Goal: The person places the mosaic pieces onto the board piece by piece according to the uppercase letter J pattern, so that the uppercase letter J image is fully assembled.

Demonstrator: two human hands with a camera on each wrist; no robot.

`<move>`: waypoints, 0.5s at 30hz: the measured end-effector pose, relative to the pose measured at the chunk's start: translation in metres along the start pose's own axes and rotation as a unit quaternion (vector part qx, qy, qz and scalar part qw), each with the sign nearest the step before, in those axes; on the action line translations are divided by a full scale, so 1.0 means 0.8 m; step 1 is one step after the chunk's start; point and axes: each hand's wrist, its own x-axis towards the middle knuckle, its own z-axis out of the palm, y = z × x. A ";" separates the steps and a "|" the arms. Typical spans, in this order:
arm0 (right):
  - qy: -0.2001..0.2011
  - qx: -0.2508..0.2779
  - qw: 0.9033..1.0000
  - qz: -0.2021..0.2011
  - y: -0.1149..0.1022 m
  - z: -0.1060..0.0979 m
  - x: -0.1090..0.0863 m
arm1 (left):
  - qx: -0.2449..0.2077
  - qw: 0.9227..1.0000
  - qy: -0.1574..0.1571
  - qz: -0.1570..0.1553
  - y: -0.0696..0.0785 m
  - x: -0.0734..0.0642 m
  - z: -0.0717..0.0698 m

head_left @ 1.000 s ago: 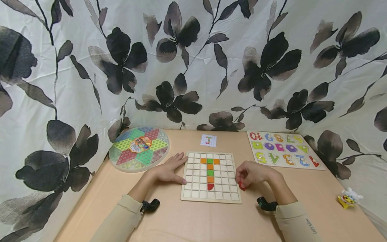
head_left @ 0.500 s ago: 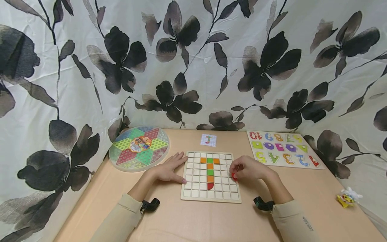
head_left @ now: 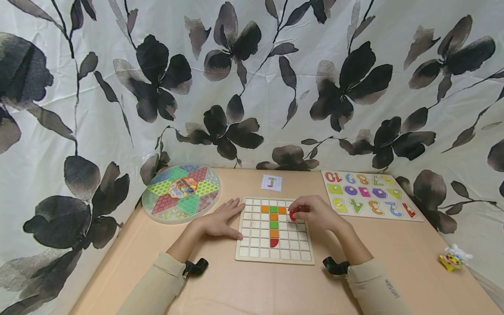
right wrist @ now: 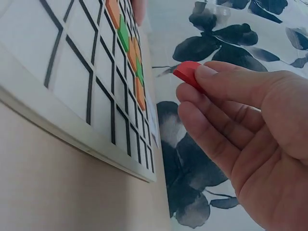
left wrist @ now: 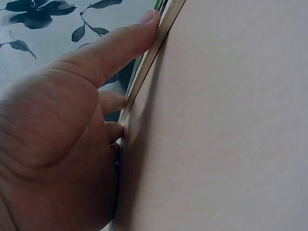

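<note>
A wooden grid board [head_left: 252,252] lies on the table, with orange and green square tiles [head_left: 273,225] set in a T shape. At the bottom of that column sits a red tile with a rounded corner [head_left: 274,243]. My right hand [head_left: 316,212] pinches another red tile [right wrist: 187,74] between thumb and fingers, over the board's right part. In the right wrist view this tile shows a curved edge, held off the grid. My left hand [head_left: 218,224] lies along the board's left side with fingers spread, the thumb [left wrist: 127,41] at its edge.
Behind the board lies a small pattern card [head_left: 271,183]. A round star-patterned game board [head_left: 182,194] stands at the back left. To the back right is a number and shape puzzle board [head_left: 370,194]. A small yellow and white toy [head_left: 453,258] sits near the table's right edge.
My right hand has lifted the red tile from the table beside the board and carried it left and away over the grid. The left hand has stayed in place.
</note>
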 end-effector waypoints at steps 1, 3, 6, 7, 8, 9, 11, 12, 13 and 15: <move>0.002 0.000 1.000 -0.003 -0.001 0.001 0.000 | 0.001 1.000 -0.001 0.001 0.000 0.000 0.000; 0.007 0.002 1.000 -0.003 -0.001 0.005 0.001 | 0.001 1.000 -0.001 0.001 0.001 -0.001 0.000; 0.013 0.008 1.000 -0.001 -0.003 0.010 0.004 | 0.000 1.000 -0.002 0.001 0.002 -0.002 0.000; 0.013 0.011 1.000 -0.003 -0.004 0.013 0.004 | 0.000 1.000 -0.001 0.001 0.002 -0.002 0.000; 0.012 0.015 1.000 -0.004 -0.004 0.015 0.005 | -0.001 1.000 -0.001 0.002 0.002 -0.001 0.000; 0.011 0.019 1.000 -0.006 -0.005 0.017 0.007 | -0.001 1.000 0.000 0.002 0.002 -0.001 0.000; 0.007 0.025 1.000 -0.015 -0.006 0.022 0.008 | -0.001 1.000 0.001 0.001 0.001 0.000 0.000; 0.005 0.027 0.999 -0.020 -0.007 0.025 0.009 | -0.002 1.000 0.001 0.000 0.001 0.000 0.001; 0.004 0.029 0.999 -0.022 -0.008 0.027 0.009 | -0.002 1.000 0.002 0.000 0.001 0.000 0.001; 0.002 0.029 0.999 -0.026 -0.008 0.031 0.011 | -0.003 1.000 0.001 -0.002 0.001 0.000 0.001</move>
